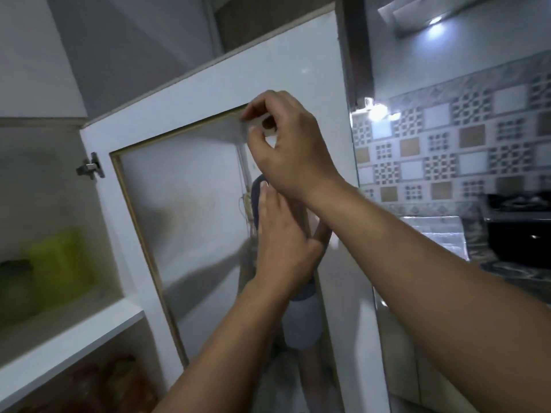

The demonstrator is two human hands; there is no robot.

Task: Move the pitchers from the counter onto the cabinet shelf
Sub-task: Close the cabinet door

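On the cabinet shelf (68, 326) at the left stand a blurred yellow-green pitcher (62, 260) and a darker green one (15, 287) beside it. The white cabinet door (190, 102) with its glossy glass panel stands swung open in front of me. My left hand (280, 234) lies with straight fingers against the door's right side. Above it, my right hand (289, 150) has its fingers curled at the top right corner of the glass panel. Whether it pinches anything there is unclear. Neither hand holds a pitcher.
A metal hinge (91, 169) sits on the door's left edge. Below the shelf a lower compartment holds reddish items (98, 380). To the right are a patterned tile wall (447, 150), a counter (432, 234) and a black appliance (518, 228). The glass reflects a person's legs.
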